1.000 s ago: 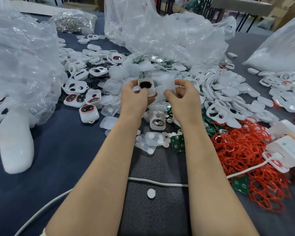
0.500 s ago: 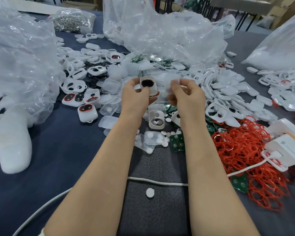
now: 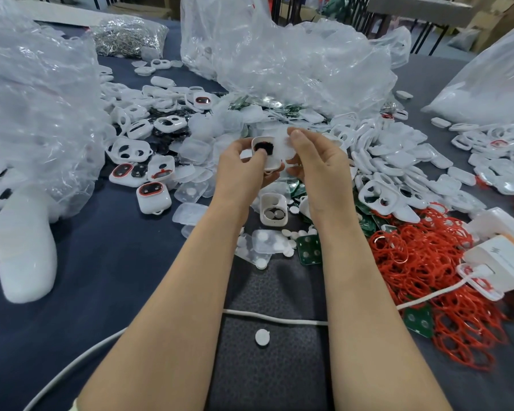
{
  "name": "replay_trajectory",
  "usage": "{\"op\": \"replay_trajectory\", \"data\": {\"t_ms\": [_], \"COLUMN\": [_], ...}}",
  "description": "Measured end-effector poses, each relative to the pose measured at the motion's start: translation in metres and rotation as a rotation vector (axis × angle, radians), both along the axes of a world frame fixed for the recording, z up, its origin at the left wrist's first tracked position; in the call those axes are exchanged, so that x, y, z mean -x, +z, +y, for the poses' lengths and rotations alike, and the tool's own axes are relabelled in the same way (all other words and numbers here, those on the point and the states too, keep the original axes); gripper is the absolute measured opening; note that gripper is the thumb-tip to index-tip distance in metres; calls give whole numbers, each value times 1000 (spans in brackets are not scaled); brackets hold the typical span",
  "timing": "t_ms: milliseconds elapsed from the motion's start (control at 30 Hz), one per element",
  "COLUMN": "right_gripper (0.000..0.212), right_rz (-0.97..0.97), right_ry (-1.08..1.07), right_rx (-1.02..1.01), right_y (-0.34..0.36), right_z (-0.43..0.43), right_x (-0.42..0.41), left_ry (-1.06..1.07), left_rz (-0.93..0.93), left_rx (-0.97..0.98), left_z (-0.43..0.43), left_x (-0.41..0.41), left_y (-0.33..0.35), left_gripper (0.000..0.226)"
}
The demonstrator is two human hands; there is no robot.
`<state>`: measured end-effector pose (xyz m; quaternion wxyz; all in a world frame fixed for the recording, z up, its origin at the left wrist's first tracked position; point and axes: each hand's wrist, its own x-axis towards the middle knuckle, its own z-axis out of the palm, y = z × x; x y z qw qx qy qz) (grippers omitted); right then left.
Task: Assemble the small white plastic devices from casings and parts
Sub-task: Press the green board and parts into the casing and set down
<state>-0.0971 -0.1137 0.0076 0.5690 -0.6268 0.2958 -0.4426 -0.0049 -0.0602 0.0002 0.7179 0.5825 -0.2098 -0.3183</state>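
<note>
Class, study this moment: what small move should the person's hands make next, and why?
Probably lay the clear cover, pinched by the right hand, over the open casing in the left hand and press it down: the casing already holds a black part, and the cover sits right beside its edge.

Dark blue table (image 3: 107, 262), heaped white casings (image 3: 398, 161), red rings (image 3: 428, 262) (tangled), clear bags (image 3: 279, 60), white cable (image 3: 279, 317)

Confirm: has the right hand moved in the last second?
Yes. Against the loose casing lying below it, the right hand shifted slightly up-frame and left, bringing its translucent cover next to the held casing in the left hand.
</note>
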Motion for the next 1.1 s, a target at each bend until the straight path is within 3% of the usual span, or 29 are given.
{"op": "replay_trajectory", "data": {"t_ms": [200, 400, 800, 1100], "right_gripper": [27, 11, 5, 5], "right_rz": [102, 131, 244, 281], "right_ry": [-126, -152, -306, -394], "right_rx": [128, 157, 365, 411], "right_y": [-3, -2, -9, -15], "right_z": [2, 3, 7, 8], "right_x": [0, 0, -8, -16], "left_ry": [-13, -40, -57, -86], "left_rz": [97, 127, 27, -59], "left_rx": [5, 5, -42, -29], "left_z": [-2, -2, -2, -1], "left_x": [2, 2, 7, 8], "left_y": [2, 2, 3, 0], "left_gripper": [23, 27, 27, 9]}}
